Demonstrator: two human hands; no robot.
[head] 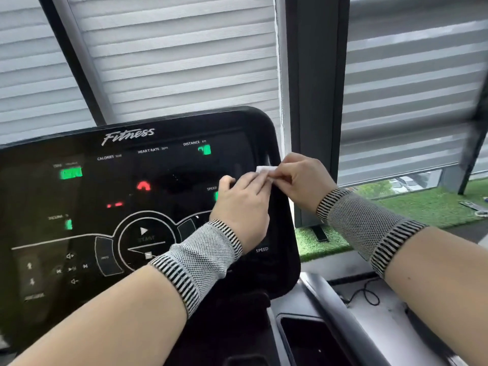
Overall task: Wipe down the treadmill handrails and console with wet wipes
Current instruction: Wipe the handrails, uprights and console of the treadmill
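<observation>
Both hands meet at the right edge of the console, just in front of its lit panel. The right hand pinches a small white wipe between thumb and fingertips; the left hand has its fingers curled toward the same wipe and seems to hold its near edge, though the exact contact is hidden behind the knuckles. The wipe looks folded small, and only a corner shows.

The step in hand seems to be readying the wipe, either unfolding or refolding it, before it goes onto the console. To do this well, open it to a flat pad that covers the fingertips, so a broad damp face meets the panel and not a crumpled lump. The console is powered, with green and red figures glowing, so press lightly over the START ring and arrow keys to avoid triggering the belt. Work from the top edge downward in overlapping strokes, then turn the wipe to a clean face for the handrail at lower right, which runs down past the cup well.
</observation>
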